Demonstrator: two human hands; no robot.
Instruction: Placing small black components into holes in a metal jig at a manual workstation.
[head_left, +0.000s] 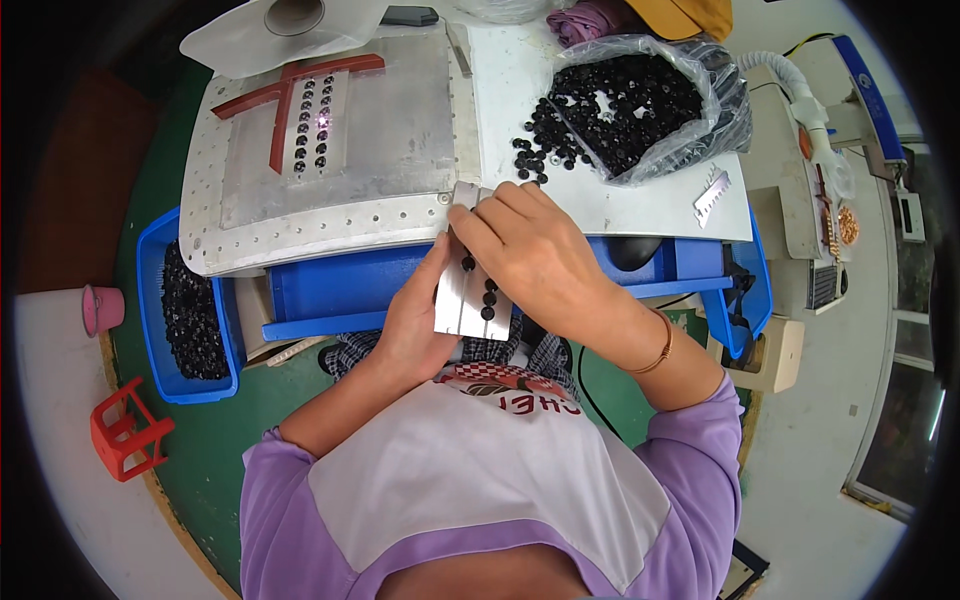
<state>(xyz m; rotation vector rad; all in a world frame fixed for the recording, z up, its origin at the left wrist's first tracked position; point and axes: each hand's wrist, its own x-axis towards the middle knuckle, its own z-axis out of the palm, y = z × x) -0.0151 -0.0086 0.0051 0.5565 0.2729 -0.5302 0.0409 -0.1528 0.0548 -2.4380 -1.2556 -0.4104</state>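
My left hand (415, 318) is closed around the left edge of a narrow, flat metal plate (458, 312), which I hold tilted just off the table's front edge. Several small round black pieces (489, 299) sit in a line along the plate's slot. Over its upper part, my right hand (545, 258) is bent with its fingers pressed together on the plate. What those fingertips hold, if anything, is hidden. Ahead and to the right, loose black pieces (535, 160) spill from a clear plastic bag (715, 115) full of them.
On the left, a perforated metal bed (400, 130) carries a red bracket (282, 110) beside two rows of black pieces (302, 128), with a pinkish glint on one. A jagged metal plate (712, 198) lies right. Blue bins (232, 350) and a blue tray (345, 290) are below the tabletop.
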